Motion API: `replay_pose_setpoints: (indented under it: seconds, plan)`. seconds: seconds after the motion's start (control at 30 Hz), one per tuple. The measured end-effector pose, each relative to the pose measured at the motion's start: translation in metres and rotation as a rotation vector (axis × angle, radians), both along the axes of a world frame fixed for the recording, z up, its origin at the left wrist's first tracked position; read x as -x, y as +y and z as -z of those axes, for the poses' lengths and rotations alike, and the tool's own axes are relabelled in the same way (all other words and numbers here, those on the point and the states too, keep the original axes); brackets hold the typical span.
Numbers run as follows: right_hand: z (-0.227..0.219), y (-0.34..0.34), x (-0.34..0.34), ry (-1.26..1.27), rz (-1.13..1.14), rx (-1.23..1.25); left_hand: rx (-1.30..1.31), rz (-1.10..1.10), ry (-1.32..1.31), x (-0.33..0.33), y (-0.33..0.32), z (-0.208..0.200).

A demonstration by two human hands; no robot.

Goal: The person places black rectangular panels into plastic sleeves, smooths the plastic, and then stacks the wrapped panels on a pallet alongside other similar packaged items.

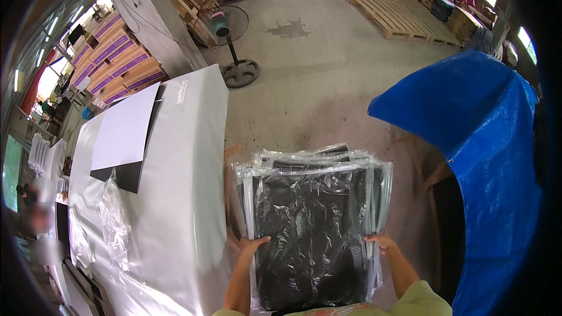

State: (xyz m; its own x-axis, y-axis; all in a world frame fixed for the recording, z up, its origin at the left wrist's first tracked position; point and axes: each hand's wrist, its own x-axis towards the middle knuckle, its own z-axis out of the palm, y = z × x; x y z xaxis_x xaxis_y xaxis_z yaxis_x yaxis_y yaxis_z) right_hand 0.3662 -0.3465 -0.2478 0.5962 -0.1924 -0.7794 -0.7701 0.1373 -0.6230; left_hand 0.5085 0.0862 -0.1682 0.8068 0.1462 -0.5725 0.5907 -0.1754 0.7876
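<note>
I carry a thick stack of black items sealed in clear plastic bags (313, 222), held flat in front of me. My left hand (253, 246) grips the stack's left edge near its bottom, thumb on top. My right hand (381, 241) grips the right edge at the same height. The stack hangs over the concrete floor, between a white-covered table (187, 199) on my left and a blue tarp (486, 158) on my right.
On the table lie a white sheet over black boards (126, 134) and loose clear plastic bags (114, 222). A standing fan (231, 41), stacked cartons (117, 58) and wooden pallets (392, 6) fill the back. A person stands at the far left edge (35, 216).
</note>
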Motion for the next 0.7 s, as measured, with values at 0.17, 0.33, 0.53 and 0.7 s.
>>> replay_pose_setpoints:
  seconds: [0.17, 0.33, 0.53, 0.7]
  plan:
    - [-0.105, 0.026, 0.036, -0.206, 0.229, -0.011, 0.291, -0.064, -0.209, 0.061, -0.006, -0.04]
    - [-0.207, 0.025, 0.069, -0.489, 0.247, -0.121, 0.266, -0.271, -0.586, 0.143, -0.016, -0.093]
    - [-0.285, 0.054, 0.065, -0.788, 0.062, -0.111, -0.12, -0.597, -0.755, 0.266, 0.005, -0.204]
    - [-0.323, 0.093, 0.041, -0.884, -0.108, -0.168, -0.153, -0.826, -0.819, 0.335, 0.04, -0.269]
